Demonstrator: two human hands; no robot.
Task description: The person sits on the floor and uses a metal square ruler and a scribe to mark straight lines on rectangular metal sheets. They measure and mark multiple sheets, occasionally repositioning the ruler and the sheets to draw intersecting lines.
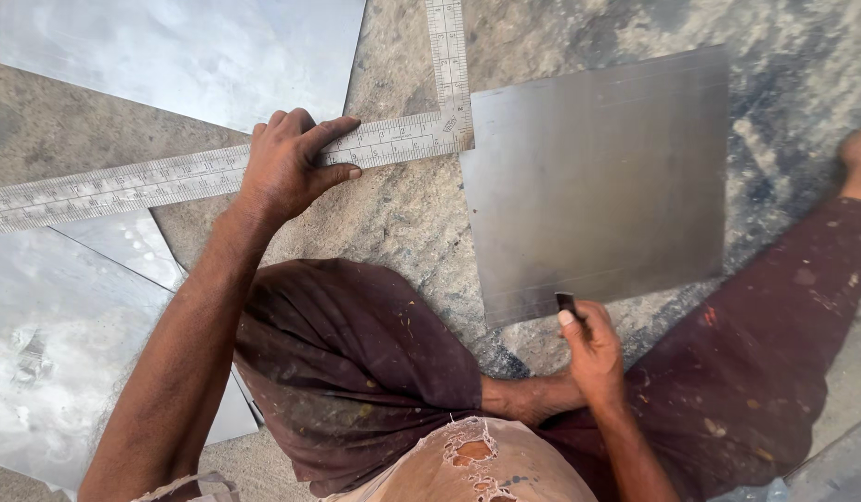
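The square sheet [598, 181] is thin metal with a dull, brushed grey finish, faintly lined and only softly reflective. The L-shaped square ruler [189, 175] is pale, matt metal, its face worn and finely engraved. The sheets at the floor's top left [184, 51] and left edge [54, 349] are shinier metal, with cloudy, blotched reflections. The floor [402, 218] is rough, mottled concrete, dusty and pitted. The trousers [351, 358] are matt maroon cloth, creased and speckled with paint. The small tool [567, 302] in the right hand [593, 358] looks dark and matt.
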